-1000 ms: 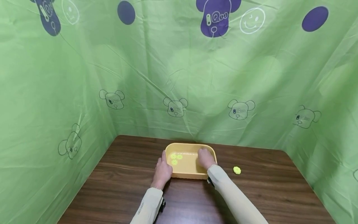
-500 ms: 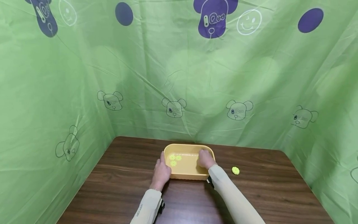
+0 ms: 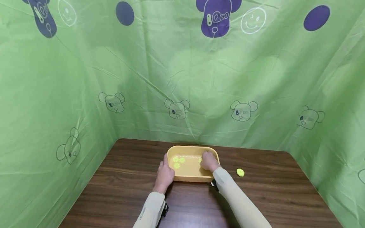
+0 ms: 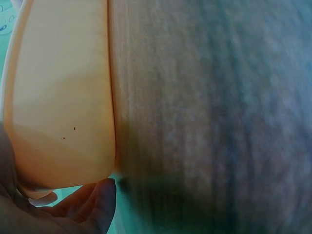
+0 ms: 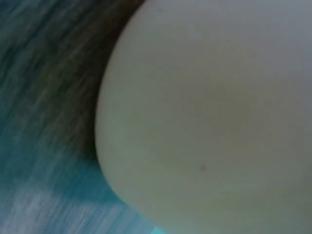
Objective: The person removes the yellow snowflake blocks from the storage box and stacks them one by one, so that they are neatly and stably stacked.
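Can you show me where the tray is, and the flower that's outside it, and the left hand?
Tray (image 3: 188, 168): head view, on its bare floor.
Flower outside (image 3: 240, 172): head view, middle of its top.
Left hand (image 3: 165, 174): head view, back of the hand.

- Pale cream-coloured container (image 5: 209, 112) with a smooth surface, filling the middle and right side of the view, very close and blurred.
- 1 small reddish-brown speck (image 5: 202, 168) on that surface.
- Rounded outline on the container's left, bending in 1 long curve.
- Table (image 5: 44, 92) to the left, its streaked grain blurred, darkest just beside the container and tinted teal farther along.
- 1 tiny bright turquoise patch (image 5: 157, 230) at the view's border, too small to identify.
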{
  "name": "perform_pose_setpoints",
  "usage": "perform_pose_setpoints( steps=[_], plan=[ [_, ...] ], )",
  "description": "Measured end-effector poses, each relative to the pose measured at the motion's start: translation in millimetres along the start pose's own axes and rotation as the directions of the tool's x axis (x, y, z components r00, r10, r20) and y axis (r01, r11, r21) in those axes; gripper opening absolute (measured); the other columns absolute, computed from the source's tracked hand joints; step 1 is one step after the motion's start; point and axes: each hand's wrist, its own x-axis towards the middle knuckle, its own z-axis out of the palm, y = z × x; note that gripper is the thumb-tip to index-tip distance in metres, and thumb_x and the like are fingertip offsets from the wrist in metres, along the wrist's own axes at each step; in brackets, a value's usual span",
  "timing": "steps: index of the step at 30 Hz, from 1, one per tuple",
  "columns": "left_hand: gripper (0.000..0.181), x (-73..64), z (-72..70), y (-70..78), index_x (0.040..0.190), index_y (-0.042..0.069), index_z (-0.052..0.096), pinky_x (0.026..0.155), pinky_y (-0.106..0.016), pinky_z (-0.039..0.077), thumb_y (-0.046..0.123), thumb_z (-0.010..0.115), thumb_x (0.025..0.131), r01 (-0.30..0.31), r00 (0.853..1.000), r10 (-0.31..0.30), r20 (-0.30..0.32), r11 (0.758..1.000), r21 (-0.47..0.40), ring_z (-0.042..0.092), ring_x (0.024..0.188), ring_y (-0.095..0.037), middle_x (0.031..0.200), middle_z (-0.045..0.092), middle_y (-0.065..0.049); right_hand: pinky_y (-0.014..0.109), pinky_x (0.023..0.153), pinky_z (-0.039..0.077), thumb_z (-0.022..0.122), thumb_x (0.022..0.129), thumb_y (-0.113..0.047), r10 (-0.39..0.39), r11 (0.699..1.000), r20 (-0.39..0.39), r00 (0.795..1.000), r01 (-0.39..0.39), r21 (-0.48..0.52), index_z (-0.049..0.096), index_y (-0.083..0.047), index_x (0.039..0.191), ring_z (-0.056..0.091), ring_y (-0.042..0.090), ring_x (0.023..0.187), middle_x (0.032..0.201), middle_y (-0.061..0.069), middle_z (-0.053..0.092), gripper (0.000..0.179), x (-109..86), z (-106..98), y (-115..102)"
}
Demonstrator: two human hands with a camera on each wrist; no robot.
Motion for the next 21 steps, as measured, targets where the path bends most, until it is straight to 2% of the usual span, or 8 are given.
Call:
perform_pose_setpoints(
  steps=[2,4,8,11,14,18,21],
  plan=[
    [0.078,0.4,0.8,-0.8,0.157,0.000,0.031,0.086,-0.058,0.052,-0.003,0.051,0.081,-0.005,1.000,0.005,-0.006,1.000,0.000,0.063,0.094,-0.047,0.111,0.059,-0.032,0.033,0.055,0.040,0.066,0.074,0.006,0.008,1.000,0.001,1.000,-0.008,0.024,0.051,-0.002,0.080,0.045,0.022,0.061,0.068,0.006,0.046,0.018,-2.2,-1.7,-1.2],
    [0.078,1.0,1.3,-1.7,0.157,0.000,0.031,0.085,-0.058,0.052,-0.003,0.052,0.081,-0.007,1.000,0.007,-0.010,1.000,0.003,0.063,0.093,-0.047,0.110,0.059,-0.032,0.035,0.059,0.045,0.070,0.073,0.005,-0.005,0.999,-0.013,1.000,0.005,0.035,0.055,0.001,0.092,0.051,0.023,0.066,0.074,0.008,0.054,0.025,-3.9,-2.7,-1.5],
    [0.078,1.6,1.5,-3.5,0.157,0.001,0.032,0.086,-0.058,0.052,-0.003,0.052,0.081,-0.004,1.000,0.004,-0.014,1.000,0.004,0.063,0.096,-0.048,0.111,0.059,-0.032,0.032,0.062,0.044,0.075,0.075,0.001,-0.059,0.996,-0.022,0.998,0.060,0.060,0.058,-0.002,0.094,0.051,0.020,0.067,0.076,0.005,0.056,0.026,-6.4,-1.7,0.3],
    [0.078,1.4,1.2,-4.2,0.157,0.001,0.031,0.088,-0.059,0.052,-0.002,0.052,0.082,-0.001,1.000,0.001,-0.011,1.000,0.000,0.063,0.099,-0.049,0.113,0.059,-0.032,0.028,0.063,0.043,0.076,0.080,-0.002,-0.097,0.986,-0.043,0.994,0.102,0.132,0.058,-0.004,0.091,0.051,0.015,0.069,0.077,0.002,0.057,0.022,-9.0,-3.6,0.7],
    [0.078,1.1,0.6,-4.2,0.157,0.001,0.031,0.087,-0.059,0.052,-0.002,0.052,0.081,-0.005,1.000,0.005,-0.012,1.000,0.000,0.063,0.098,-0.049,0.113,0.059,-0.032,0.028,0.067,0.047,0.076,0.083,-0.003,-0.118,0.958,-0.078,0.990,0.135,0.254,0.059,-0.004,0.090,0.056,0.012,0.073,0.079,0.003,0.061,0.019,-11.1,-10.6,0.9],
    [0.079,1.2,0.7,-3.7,0.158,0.002,0.030,0.088,-0.058,0.051,-0.001,0.051,0.082,-0.002,1.000,0.002,-0.004,1.000,-0.005,0.063,0.100,-0.048,0.116,0.059,-0.032,0.026,0.068,0.051,0.076,0.087,-0.006,-0.081,0.905,-0.102,0.991,0.116,0.408,0.063,-0.003,0.095,0.060,0.011,0.074,0.083,0.005,0.066,0.016,-12.6,-26.2,6.3],
    [0.079,1.7,1.4,-3.6,0.159,0.003,0.028,0.092,-0.058,0.051,0.000,0.050,0.083,0.007,1.000,-0.007,0.013,1.000,-0.010,0.062,0.105,-0.047,0.121,0.058,-0.033,0.026,0.064,0.053,0.075,0.089,-0.008,-0.046,0.875,-0.113,0.993,0.095,0.476,0.065,-0.003,0.101,0.062,0.012,0.073,0.086,0.006,0.069,0.016,-14.3,-41.0,15.5]
  ],
)
